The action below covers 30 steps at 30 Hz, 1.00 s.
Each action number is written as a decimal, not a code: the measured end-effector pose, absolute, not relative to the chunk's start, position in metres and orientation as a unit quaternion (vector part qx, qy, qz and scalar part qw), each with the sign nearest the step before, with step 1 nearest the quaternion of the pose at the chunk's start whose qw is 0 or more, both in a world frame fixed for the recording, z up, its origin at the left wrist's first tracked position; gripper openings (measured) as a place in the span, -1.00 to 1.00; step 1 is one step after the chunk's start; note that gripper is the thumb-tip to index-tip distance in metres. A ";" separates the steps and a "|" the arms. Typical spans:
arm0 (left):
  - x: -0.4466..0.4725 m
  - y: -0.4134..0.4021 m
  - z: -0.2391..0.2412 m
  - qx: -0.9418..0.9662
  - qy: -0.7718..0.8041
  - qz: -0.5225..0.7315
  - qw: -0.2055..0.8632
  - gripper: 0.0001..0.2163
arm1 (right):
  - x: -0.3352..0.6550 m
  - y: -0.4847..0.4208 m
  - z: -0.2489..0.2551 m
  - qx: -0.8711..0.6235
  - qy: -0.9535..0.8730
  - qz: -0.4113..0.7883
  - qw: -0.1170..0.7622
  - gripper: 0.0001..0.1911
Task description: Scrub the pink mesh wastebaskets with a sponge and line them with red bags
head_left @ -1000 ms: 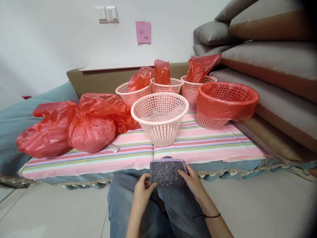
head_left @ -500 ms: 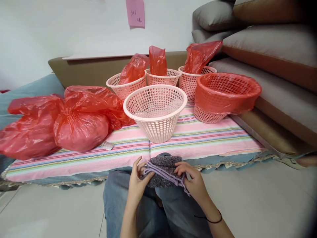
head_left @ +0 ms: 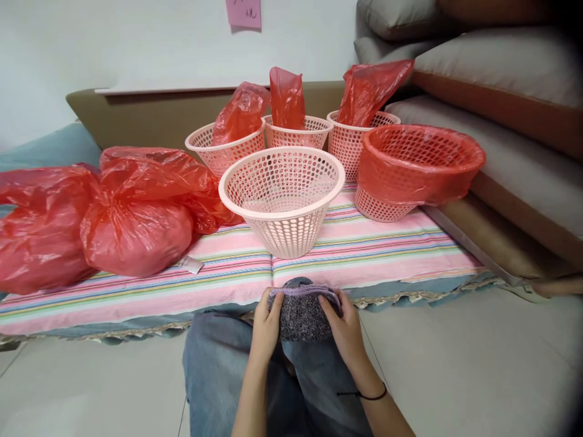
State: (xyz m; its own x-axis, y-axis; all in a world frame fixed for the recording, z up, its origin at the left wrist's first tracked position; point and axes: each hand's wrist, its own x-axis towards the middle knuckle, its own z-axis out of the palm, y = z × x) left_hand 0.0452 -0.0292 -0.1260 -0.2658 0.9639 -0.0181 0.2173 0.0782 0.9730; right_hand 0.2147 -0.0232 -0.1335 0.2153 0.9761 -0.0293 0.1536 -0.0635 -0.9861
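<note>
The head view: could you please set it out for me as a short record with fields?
Left grip: pinching grey cloth at left end
Right grip: pinching its right end
Cloth edge: lilac, along top
Front basket: pink, upright on striped mat
Back baskets: three, each holding a red bag
Right basket: red plastic stretched over rim
Left side: two bulging red bags
</note>
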 end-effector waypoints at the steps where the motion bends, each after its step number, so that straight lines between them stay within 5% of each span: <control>1: 0.049 -0.026 -0.127 0.472 0.633 0.485 0.376 -0.66 | 0.212 -0.022 -0.133 -0.604 -0.468 0.407 0.501 -0.54; 30: 0.055 -0.004 -0.145 0.431 0.796 0.338 0.259 -0.58 | 0.214 0.005 -0.164 -0.679 -0.543 0.313 0.383 -0.45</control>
State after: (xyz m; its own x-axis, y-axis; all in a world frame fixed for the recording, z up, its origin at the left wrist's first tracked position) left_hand 0.0552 -0.0036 -0.1454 -0.4942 0.8608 -0.1213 0.5110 0.4006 0.7605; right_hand 0.2142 0.0047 -0.1644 0.2155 0.9765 -0.0088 0.4970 -0.1174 -0.8598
